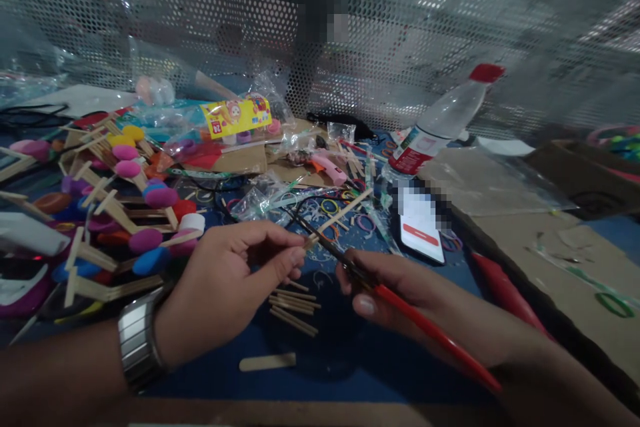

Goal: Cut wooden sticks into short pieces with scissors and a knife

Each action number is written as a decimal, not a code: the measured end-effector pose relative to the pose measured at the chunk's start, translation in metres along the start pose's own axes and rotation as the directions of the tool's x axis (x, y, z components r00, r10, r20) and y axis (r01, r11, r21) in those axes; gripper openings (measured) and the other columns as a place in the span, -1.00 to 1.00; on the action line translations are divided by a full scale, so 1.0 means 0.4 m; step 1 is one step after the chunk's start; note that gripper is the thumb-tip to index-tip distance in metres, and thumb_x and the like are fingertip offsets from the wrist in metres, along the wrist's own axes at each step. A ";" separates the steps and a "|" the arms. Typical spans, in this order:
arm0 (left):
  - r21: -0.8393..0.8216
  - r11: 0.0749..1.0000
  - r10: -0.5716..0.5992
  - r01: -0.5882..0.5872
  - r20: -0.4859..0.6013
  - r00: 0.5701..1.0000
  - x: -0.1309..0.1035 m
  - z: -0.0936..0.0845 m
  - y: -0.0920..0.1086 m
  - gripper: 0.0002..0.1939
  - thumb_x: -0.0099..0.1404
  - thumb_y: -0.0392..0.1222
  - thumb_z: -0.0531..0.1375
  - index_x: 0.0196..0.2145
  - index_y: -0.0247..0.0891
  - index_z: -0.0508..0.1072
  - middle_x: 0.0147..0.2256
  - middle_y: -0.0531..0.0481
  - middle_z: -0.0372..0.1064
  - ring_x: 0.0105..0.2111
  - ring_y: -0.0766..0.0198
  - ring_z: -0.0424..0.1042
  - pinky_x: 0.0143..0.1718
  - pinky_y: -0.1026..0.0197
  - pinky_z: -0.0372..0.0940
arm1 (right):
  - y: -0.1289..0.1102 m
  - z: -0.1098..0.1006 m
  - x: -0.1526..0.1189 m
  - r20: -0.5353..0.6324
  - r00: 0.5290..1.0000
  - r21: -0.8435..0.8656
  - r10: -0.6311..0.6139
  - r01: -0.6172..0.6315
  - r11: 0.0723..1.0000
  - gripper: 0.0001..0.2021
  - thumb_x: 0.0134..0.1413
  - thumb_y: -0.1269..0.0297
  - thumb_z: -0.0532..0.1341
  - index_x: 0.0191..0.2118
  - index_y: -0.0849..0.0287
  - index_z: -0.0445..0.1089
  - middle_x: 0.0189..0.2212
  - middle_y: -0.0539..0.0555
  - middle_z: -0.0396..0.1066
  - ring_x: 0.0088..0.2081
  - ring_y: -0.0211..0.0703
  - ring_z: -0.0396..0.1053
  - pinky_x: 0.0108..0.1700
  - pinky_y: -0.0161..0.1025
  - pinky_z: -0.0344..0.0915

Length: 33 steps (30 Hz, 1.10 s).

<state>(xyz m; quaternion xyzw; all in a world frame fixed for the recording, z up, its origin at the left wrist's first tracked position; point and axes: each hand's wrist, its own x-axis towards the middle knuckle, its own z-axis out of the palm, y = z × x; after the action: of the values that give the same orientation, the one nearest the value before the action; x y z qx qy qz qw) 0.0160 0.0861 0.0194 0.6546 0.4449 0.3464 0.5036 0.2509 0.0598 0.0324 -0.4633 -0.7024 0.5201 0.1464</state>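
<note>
My left hand (240, 280), with a metal watch at the wrist, pinches one end of a thin wooden stick (345, 215) that points up and to the right. Red-handled scissors (415, 317) are in my right hand (395, 293), their dark blades crossing the stick just beyond my left fingertips. Several short cut sticks (294, 310) lie on the blue table below my hands. Nearer the front edge is a flat popsicle stick (267, 362) with one rounded end.
Stick assemblies with colourful rounded pieces (145, 240) crowd the left. Behind are a yellow-labelled plastic package (235, 117), rubber bands (329, 205) and a leaning bottle (440, 123). A lit phone (420, 223) and cardboard (565, 247) are at the right, before a perforated metal screen (390, 40).
</note>
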 end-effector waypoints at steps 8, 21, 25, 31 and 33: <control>0.056 0.997 0.052 -0.050 -0.025 0.998 -0.002 0.001 -0.006 -0.92 0.29 -0.16 0.28 -0.27 -0.17 0.58 -0.37 0.09 0.60 -0.34 0.30 0.57 -0.30 0.34 0.44 | 0.010 0.019 -0.003 -0.062 0.996 -0.189 -0.063 0.050 0.981 -0.70 0.33 -0.03 0.07 -0.29 0.10 0.24 -0.43 -0.03 0.26 -0.42 -0.21 0.18 -0.40 -0.27 0.20; 0.162 0.959 0.237 -0.231 -0.017 0.971 0.002 0.001 -0.012 -0.96 0.29 -0.28 0.23 -0.28 -0.21 0.48 -0.42 0.14 0.52 -0.44 0.40 0.51 -0.43 0.41 0.37 | 0.001 0.024 -0.004 -0.037 0.999 -0.181 -0.036 0.029 0.983 -0.62 0.32 -0.12 0.05 -0.30 0.12 0.24 -0.43 -0.04 0.25 -0.42 -0.22 0.17 -0.39 -0.26 0.19; 0.232 0.917 0.334 -0.325 0.000 0.943 -0.002 -0.003 -0.013 -0.89 0.31 -0.33 0.21 -0.21 -0.19 0.49 -0.37 0.15 0.52 -0.40 0.43 0.50 -0.37 0.43 0.36 | 0.001 0.022 -0.005 -0.039 0.998 -0.150 -0.054 0.047 0.988 -0.66 0.32 -0.07 0.08 -0.31 0.12 0.24 -0.44 -0.05 0.23 -0.42 -0.23 0.17 -0.39 -0.27 0.20; 0.276 0.863 0.432 -0.424 0.033 0.901 0.001 -0.011 -0.009 -0.78 0.26 -0.43 0.22 -0.22 -0.18 0.59 -0.33 0.19 0.60 -0.36 0.49 0.55 -0.28 0.51 0.37 | 0.003 0.021 -0.008 -0.046 0.996 -0.121 -0.071 0.065 0.991 -0.69 0.32 -0.03 0.09 -0.29 0.12 0.26 -0.42 -0.04 0.25 -0.41 -0.22 0.18 -0.37 -0.26 0.21; 0.265 0.881 0.400 -0.391 0.022 0.916 0.004 -0.010 -0.008 -0.78 0.24 -0.42 0.23 -0.23 -0.17 0.60 -0.35 0.19 0.61 -0.38 0.47 0.56 -0.32 0.50 0.39 | 0.005 0.020 -0.007 -0.040 0.997 -0.113 -0.064 0.059 0.992 -0.68 0.31 -0.04 0.09 -0.29 0.12 0.27 -0.42 -0.03 0.27 -0.40 -0.21 0.19 -0.36 -0.25 0.22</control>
<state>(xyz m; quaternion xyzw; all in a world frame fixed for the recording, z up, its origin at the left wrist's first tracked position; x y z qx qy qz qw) 0.0124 0.0894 0.0175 0.7870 0.3524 0.3901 0.3229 0.2476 0.0529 0.0281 -0.4603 -0.7410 0.4649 0.1514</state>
